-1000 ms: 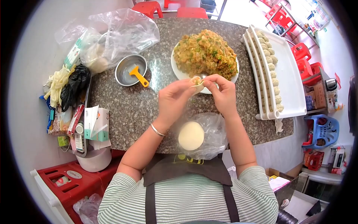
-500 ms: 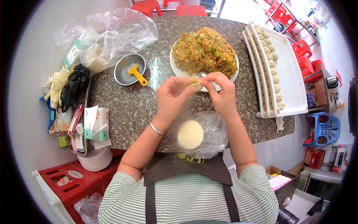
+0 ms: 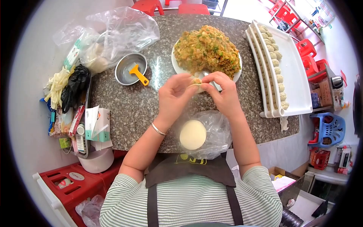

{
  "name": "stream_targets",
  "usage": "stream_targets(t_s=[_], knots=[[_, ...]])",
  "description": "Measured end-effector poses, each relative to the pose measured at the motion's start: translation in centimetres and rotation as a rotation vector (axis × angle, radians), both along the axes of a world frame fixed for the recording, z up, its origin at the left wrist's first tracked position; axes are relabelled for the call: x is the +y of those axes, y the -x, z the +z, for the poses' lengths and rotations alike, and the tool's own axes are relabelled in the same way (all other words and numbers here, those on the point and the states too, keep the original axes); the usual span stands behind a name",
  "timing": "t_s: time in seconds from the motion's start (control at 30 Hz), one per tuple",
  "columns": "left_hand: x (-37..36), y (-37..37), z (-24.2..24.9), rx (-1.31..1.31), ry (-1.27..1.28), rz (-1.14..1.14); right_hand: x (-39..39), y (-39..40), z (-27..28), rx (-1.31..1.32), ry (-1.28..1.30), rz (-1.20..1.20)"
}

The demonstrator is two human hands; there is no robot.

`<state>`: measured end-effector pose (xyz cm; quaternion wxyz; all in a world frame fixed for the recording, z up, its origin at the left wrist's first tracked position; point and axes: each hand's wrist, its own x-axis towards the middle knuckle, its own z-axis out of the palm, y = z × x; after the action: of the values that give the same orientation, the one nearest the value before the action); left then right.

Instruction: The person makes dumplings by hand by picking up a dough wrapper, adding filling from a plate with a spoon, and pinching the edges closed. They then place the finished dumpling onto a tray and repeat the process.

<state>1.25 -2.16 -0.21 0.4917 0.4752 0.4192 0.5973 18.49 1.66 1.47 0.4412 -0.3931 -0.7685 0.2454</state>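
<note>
My left hand (image 3: 174, 95) and my right hand (image 3: 224, 94) meet above the granite table (image 3: 132, 106), both pinching a small filled dumpling wrapper (image 3: 196, 83) between their fingertips. Just beyond them stands a white plate (image 3: 177, 68) heaped with orange and green chopped filling (image 3: 206, 49). A stack of round dough wrappers (image 3: 193, 134) lies on a clear plastic bag (image 3: 217, 130) near the table's front edge, below my hands.
White trays (image 3: 293, 72) on the right carry a row of several finished dumplings (image 3: 275, 68). A steel bowl (image 3: 126, 66) with a yellow-handled scraper (image 3: 138, 75) sits to the left, behind it a crumpled plastic bag (image 3: 113, 34). Packets and boxes (image 3: 94, 125) crowd the left edge. Red stools (image 3: 147, 5) stand beyond.
Both hands have stayed together on the dumpling, and the fingers have drawn the wrapper more closed over the filling. The view has shifted slightly.
</note>
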Motion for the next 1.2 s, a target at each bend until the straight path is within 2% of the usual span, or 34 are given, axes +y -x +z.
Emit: stream_targets(t_s=[0.07,0.17,0.23,0.37,0.43,0.63,0.77,0.83,1.07,1.2], knots=[[-0.08,0.04,0.13,0.092,0.008,0.054,-0.01,-0.09,-0.01,-0.022,-0.012,0.019],[0.06,0.29,0.11,0.198,-0.09,-0.025,-0.07,-0.34,-0.14,0.056,0.066,-0.012],[0.24,0.4,-0.32,0.066,-0.075,-0.084,-0.12,-0.47,0.05,0.195,0.316,0.037],[0.26,0.38,-0.53,0.036,-0.13,-0.119,0.01,-0.3,0.35,0.137,0.263,0.076],[0.09,0.26,-0.71,-0.017,-0.071,-0.092,-0.13,-0.17,0.11,0.065,0.131,0.028],[0.05,0.27,-0.36,0.045,-0.022,0.001,-0.21,0.19,-0.31,0.043,0.038,0.015],[0.31,0.33,-0.3,-0.067,0.007,-0.047,-0.22,0.04,-0.47,0.138,0.109,-0.046],[0.35,0.45,-0.4,-0.062,-0.068,-0.092,0.03,-0.45,-0.28,0.14,0.305,0.017],[0.13,0.31,-0.49,-0.061,-0.076,-0.093,-0.37,0.21,-0.27,0.109,0.141,0.018],[0.06,0.14,-0.26,-0.001,-0.018,0.006,-0.54,0.4,0.12,0.083,0.118,0.031]])
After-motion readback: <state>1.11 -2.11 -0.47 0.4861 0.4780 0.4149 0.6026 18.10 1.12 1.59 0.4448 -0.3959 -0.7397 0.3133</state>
